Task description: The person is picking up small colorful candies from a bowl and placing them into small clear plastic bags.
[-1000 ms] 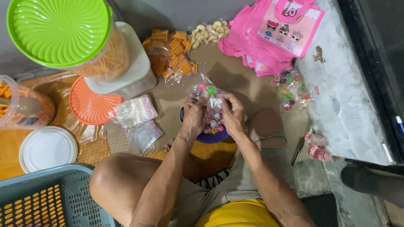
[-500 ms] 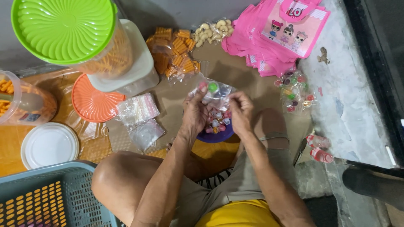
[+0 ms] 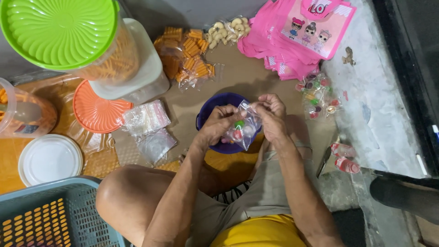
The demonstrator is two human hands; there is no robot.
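Note:
Both hands pinch the top of a small clear plastic bag [image 3: 246,127] with colourful round candies inside. My left hand [image 3: 219,123] grips its left corner, and my right hand [image 3: 272,115] grips its right corner. The bag hangs over a purple bowl [image 3: 215,101] that stands on the floor in front of my knees. More filled candy bags [image 3: 318,95] lie to the right of my hands.
A jar with a green lid [image 3: 59,32] stands far left, beside an orange lid [image 3: 96,107] and a white lid [image 3: 48,158]. Empty clear bags [image 3: 147,120] lie left of the bowl. Orange snack packs [image 3: 185,64], pink cartoon bags [image 3: 306,34] and a teal basket [image 3: 41,215] surround me.
The candy bag and both hands have come down from in front of the bowl's far side to just above it, and the purple bowl now shows more.

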